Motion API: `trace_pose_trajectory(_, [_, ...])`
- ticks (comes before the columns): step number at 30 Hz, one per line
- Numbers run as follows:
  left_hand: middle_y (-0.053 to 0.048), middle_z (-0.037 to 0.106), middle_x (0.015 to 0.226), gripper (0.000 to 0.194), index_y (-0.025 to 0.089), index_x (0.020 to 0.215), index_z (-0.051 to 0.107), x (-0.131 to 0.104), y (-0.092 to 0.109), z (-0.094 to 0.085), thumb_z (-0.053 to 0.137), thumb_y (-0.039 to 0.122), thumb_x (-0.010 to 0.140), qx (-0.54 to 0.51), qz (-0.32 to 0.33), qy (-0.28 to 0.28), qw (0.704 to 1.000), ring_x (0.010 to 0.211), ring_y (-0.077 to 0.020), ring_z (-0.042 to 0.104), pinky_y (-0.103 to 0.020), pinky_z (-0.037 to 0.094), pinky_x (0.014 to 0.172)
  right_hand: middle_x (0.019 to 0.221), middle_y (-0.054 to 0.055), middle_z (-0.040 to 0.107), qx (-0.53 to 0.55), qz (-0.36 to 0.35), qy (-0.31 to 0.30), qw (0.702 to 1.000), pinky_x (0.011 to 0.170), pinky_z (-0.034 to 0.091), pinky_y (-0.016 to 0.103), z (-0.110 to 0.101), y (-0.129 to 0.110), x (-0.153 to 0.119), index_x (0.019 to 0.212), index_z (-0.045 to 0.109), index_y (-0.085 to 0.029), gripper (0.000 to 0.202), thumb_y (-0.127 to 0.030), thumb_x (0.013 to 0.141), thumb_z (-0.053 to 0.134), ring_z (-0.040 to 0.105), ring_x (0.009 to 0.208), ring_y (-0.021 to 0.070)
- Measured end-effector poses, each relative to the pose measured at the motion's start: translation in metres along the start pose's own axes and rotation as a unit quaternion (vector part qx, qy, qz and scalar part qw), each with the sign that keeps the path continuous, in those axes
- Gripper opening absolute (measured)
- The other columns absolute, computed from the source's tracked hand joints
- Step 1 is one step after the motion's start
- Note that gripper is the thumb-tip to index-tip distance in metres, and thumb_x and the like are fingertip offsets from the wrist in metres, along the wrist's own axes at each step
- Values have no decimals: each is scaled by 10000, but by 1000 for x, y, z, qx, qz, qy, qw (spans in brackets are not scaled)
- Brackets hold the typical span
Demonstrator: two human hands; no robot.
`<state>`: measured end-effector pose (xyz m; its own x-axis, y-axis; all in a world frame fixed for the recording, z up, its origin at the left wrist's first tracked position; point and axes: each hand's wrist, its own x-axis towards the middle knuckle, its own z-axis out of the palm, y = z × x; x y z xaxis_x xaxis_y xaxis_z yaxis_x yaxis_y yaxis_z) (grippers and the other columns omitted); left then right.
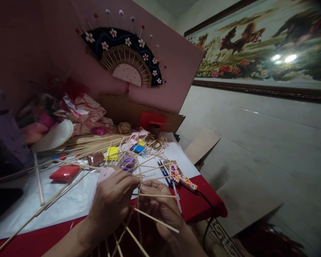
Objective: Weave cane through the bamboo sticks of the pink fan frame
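Note:
A half-made fan frame of thin bamboo sticks [158, 196], spread like rays, is held up in front of me. Brown twine [139, 167] runs in an arc across the sticks, and a loose length hangs below my hands. My left hand [111, 201] is closed on the frame from the left, near its pink spotted centre [105, 174]. From the right, my right hand [162, 205] pinches the twine beside one stick, its fingertips close to those of my left hand. My fingers partly hide the crossing of twine and stick.
A glue gun with flowered cover [180, 175] lies at right beside blue-handled snips [164, 172], its cord over the red-clothed edge [211, 201]. Clay packets, red [65, 173] and yellow [112, 153], lie behind. A bundle of sticks [82, 145] and a finished fan [125, 53] are farther back.

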<state>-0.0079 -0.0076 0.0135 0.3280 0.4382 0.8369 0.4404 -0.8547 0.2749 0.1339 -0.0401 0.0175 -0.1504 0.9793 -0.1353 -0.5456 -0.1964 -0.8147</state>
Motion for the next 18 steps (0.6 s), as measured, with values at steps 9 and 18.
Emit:
trace_pose_trajectory(9, [-37, 648, 762, 155, 172, 873, 592, -2, -1, 1, 510, 52, 819, -2, -6, -9, 1000, 694, -157, 557, -286, 447, 594, 502, -44, 477, -13, -15, 9, 1000, 397, 195, 189, 1, 0, 2, 627, 608, -169, 194, -289, 668, 754, 325, 399, 40])
trace_pose_trajectory(18, [-43, 640, 757, 138, 169, 867, 590, -2, -1, 0, 519, 59, 822, -2, -6, -12, 1000, 693, -158, 553, -283, 443, 593, 518, -28, 534, -29, -45, 37, 998, 439, 287, 160, -2, 0, 8, 609, 635, -119, 209, -242, 573, 801, 419, 476, 47])
